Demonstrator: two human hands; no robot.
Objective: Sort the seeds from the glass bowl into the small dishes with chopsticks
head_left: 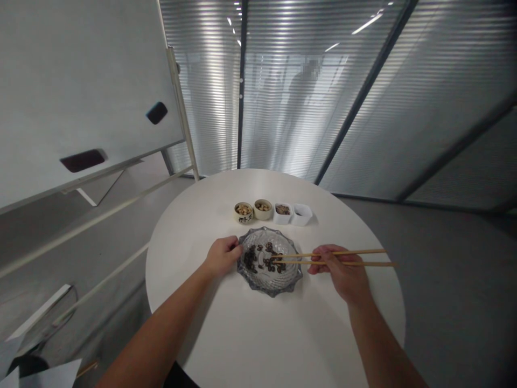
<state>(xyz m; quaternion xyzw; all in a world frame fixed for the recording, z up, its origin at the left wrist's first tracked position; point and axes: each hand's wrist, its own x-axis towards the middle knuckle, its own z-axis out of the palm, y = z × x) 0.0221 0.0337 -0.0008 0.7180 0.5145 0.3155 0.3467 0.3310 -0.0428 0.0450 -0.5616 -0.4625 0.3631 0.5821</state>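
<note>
A clear glass bowl [272,283] with a jagged rim stands on the round white table, holding several small dark seeds [250,258]. At the bowl's left edge is my left hand [223,255], its fingers closed on the rim. My right hand [341,269], to the right of the bowl, grips a pair of wooden chopsticks [309,258]. Their tips reach into the bowl among the dark seeds near its middle. Whether a seed is pinched between the tips is too small to tell.
Behind the bowl stand two round cream cups [243,219] with light brown pieces, a white square cup [282,219] with striped seeds, and another white cup [302,220]. The round table [262,334] is near a whiteboard [89,70]. Beyond ribbed glass, a person's blurred shape [301,89] shows.
</note>
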